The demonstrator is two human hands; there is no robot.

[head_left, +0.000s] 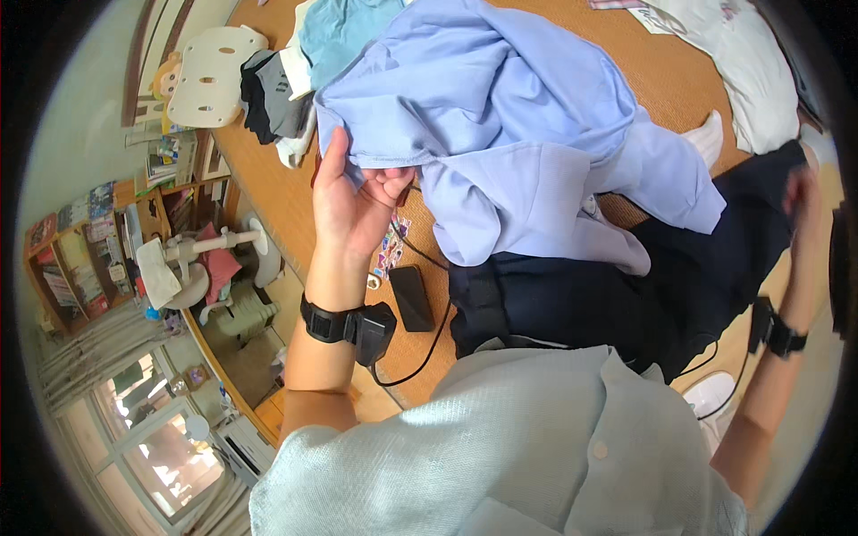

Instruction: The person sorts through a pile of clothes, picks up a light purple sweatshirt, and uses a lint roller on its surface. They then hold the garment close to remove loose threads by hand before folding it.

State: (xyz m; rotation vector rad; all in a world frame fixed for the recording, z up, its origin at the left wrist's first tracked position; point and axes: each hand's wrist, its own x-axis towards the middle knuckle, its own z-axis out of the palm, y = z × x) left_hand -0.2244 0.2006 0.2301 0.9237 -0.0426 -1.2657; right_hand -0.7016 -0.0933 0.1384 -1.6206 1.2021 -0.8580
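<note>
A light blue shirt [483,98] lies bunched up in front of me, part of it draped over my dark navy trousers [572,308]. My left hand [362,201] is closed on a hemmed edge of the shirt at its near left side, thumb on top and fingers curled under the cloth. Far to the right, my right hand [802,192] hangs beside the trouser leg, away from the shirt. It is blurred, and its fingers do not show clearly.
A black phone [411,298] and a sticker sheet [391,246] lie on the brown woven mat [657,80]. Teal cloth [344,40] and dark grey clothes [273,94] are piled far left; white clothing [751,80] lies far right. Black cables run from both wrist straps.
</note>
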